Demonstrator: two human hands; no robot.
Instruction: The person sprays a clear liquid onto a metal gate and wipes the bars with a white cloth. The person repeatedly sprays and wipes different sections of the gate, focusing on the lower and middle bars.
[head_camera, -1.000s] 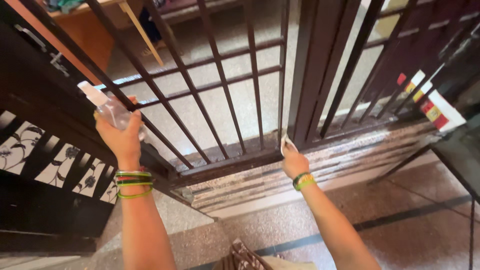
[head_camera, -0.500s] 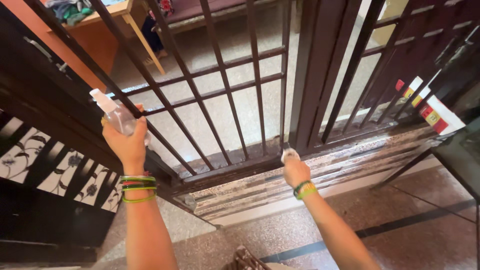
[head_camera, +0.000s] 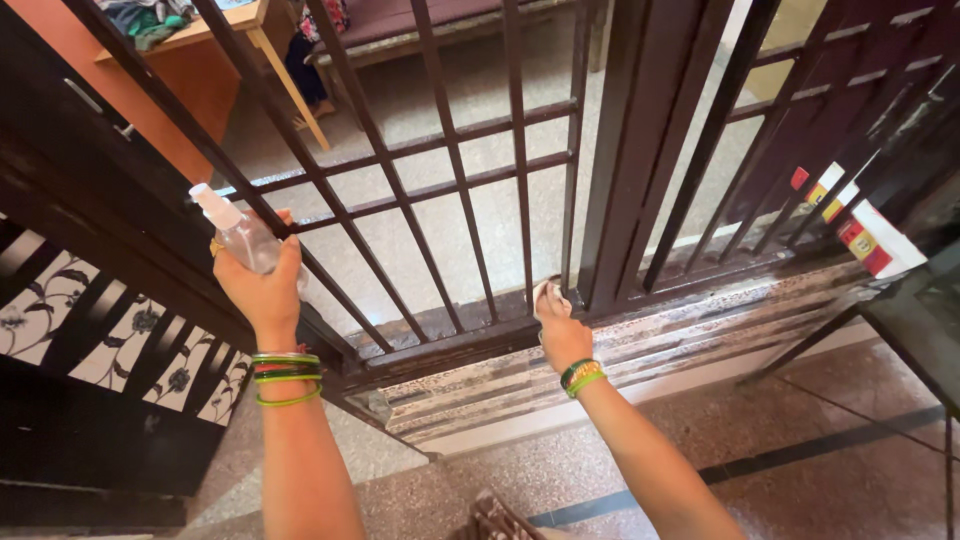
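The right hand (head_camera: 563, 338), clamped on a white cloth (head_camera: 549, 298), had slid leftward along the gate's bottom rail (head_camera: 450, 345) at centre frame, so wiping continued. The left hand (head_camera: 262, 285) gripped a clear spray bottle (head_camera: 238, 232) at left.

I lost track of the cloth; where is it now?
In the head view, the white cloth is in the right hand, pressed against the gate's bottom rail beside the thick post.

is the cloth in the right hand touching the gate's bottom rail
Touching. The head view shows the right hand pressing the white cloth against the bottom rail of the gate, with no gap visible.
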